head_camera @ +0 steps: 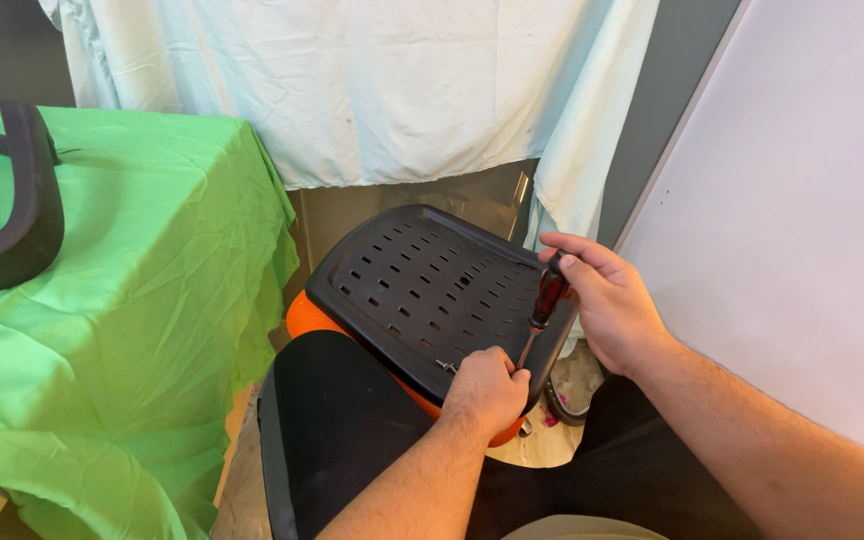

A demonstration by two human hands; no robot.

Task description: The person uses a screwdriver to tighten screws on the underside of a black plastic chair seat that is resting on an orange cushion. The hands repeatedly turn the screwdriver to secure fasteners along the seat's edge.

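A black plastic chair seat pan (412,280) with rows of slots lies upside down across my lap, its orange cushion (309,318) showing underneath. My right hand (607,300) grips the dark red handle of a screwdriver (548,298), whose shaft slants down toward the pan's near edge. My left hand (485,388) is closed at that near edge, fingers pinched around the screwdriver tip next to a small metal screw (445,367).
A table draped in green cloth (132,300) stands to the left, with a black chair part (22,200) on it. A pale sheet (372,90) hangs behind. A white board (802,220) leans at the right. A second black panel (332,430) rests by my knees.
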